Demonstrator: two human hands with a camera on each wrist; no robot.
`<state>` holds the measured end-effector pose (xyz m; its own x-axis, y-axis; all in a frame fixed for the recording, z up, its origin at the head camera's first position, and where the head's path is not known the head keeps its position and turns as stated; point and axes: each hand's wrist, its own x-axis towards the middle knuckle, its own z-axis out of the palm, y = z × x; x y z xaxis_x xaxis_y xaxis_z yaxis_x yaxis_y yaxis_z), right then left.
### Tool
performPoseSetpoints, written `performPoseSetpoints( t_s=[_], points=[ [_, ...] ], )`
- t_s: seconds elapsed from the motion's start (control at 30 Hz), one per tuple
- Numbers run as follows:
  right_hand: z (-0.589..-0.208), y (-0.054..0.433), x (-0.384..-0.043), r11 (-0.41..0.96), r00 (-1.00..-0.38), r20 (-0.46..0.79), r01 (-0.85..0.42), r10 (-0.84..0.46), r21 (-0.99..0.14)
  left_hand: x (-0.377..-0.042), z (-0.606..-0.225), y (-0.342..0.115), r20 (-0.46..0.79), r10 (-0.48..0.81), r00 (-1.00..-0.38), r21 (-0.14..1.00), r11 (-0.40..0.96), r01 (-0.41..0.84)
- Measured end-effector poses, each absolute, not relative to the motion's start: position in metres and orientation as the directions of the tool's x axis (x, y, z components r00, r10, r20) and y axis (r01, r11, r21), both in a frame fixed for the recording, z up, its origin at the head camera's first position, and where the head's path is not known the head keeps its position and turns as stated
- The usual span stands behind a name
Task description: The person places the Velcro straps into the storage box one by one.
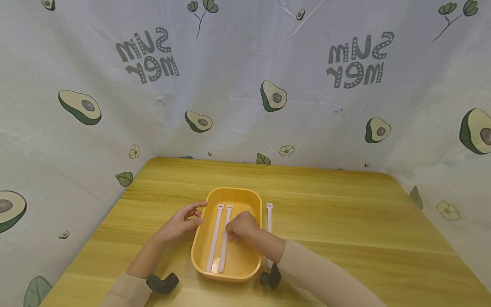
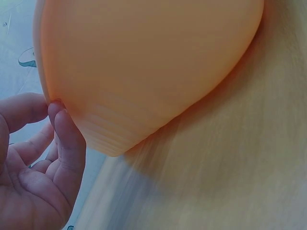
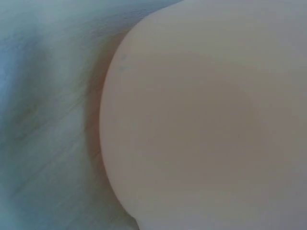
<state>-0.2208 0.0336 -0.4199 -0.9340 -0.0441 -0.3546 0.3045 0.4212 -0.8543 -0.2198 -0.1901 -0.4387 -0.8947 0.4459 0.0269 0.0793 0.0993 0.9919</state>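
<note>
A yellow-orange plastic tray (image 1: 243,258) with rounded corners stands on the table, and two long white cable straps (image 1: 215,241) with slotted heads lie side by side in it. At the tray's left rim, my left hand (image 1: 183,222) pinches the edge between thumb and finger; the left wrist view shows this grip against the tray's wall (image 2: 158,62). Inside the tray, my right hand (image 1: 242,226) has curled fingers and pinches the right-hand strap (image 1: 223,251) near its middle. The right wrist view holds only a pale, blurred curved surface, with the hand out of sight.
A third white strap (image 1: 270,217) lies on the wooden table (image 1: 345,213) just right of the tray, partly hidden by my right forearm. Black wrist devices (image 1: 163,283) sit at both sleeves. A curtain printed with avocados (image 1: 273,96) hangs behind and beside the table.
</note>
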Motion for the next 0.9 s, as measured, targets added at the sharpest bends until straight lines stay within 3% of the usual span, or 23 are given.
performPoseSetpoints(
  t_s=[0.57,0.9],
  points=[
    [-0.4188,0.0338,-0.2215,0.246,-0.912,-0.399,0.367,-0.092,-0.897,-0.2197,-0.4397,-0.1903,0.034,0.455,-0.89,0.99,0.106,0.092],
    [-0.4151,0.0347,-0.222,0.203,-0.918,-0.347,0.309,-0.191,-0.929,-0.219,-0.4386,-0.19,0.034,0.451,-0.892,0.99,0.105,0.091]
  ],
)
